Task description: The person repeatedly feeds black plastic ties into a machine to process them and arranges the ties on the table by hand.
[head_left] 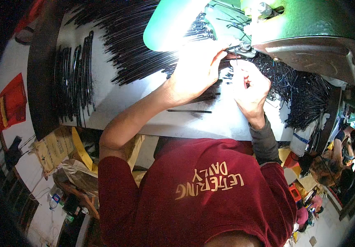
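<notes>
Under the lamp's glare, my left hand (196, 68) reaches to the working point of a green machine (305, 24). Its thumb and fingers are closed at the end of a thin black strip, partly washed out by the light. Just to the right, my right hand (251, 82) pinches a slim dark rod (236, 55) upright beside the machine's small metal fitting (245, 48). A large heap of long black rods (132, 45) lies beyond my left hand. One loose black rod (190, 110) rests on the white tabletop (144, 117) near my body.
A separate bundle of black rods (76, 78) lies at the left. Shorter black pieces (305, 94) pile up at the right, under the machine. A bright green lampshade (161, 24) hangs over the far side. Another person (338, 156) sits at the far right.
</notes>
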`<state>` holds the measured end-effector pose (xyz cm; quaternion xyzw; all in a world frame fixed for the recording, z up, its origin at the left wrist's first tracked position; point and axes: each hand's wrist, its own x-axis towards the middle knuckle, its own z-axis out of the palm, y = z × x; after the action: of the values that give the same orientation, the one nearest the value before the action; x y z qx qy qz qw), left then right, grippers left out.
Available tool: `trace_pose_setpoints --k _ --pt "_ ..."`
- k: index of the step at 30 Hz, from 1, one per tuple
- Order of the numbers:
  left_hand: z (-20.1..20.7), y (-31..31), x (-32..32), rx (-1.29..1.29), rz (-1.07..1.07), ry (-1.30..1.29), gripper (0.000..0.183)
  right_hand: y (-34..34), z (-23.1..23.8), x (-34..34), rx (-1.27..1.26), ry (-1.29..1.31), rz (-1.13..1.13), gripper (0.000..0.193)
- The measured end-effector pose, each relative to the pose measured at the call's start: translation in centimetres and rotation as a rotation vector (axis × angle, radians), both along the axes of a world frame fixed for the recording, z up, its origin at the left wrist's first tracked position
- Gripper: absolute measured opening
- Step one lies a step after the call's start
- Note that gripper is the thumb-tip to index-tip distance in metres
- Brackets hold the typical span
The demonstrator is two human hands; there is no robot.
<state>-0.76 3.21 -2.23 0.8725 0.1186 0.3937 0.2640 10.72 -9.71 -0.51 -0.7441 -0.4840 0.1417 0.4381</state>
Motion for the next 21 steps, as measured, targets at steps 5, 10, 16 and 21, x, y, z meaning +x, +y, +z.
trace_pose_setpoints --k 5,10,16,21 --pt "0.2 -0.3 0.3 -0.234 -0.043 0.040 0.023 0.4 0.1 0.0 -0.021 0.074 -0.030 0.015" --pt "0.1 -0.2 0.4 -0.006 -0.073 -0.081 0.029 0.4 0.1 0.0 -0.023 0.215 -0.052 0.014" --pt "0.3 -0.2 1.1 0.000 -0.185 -0.043 0.034 0.3 0.0 1.0 0.053 0.361 -0.102 0.013" --pt "0.1 -0.3 1.7 0.283 -0.107 -0.067 0.032 0.3 0.0 1.3 0.062 0.501 -0.189 0.013"
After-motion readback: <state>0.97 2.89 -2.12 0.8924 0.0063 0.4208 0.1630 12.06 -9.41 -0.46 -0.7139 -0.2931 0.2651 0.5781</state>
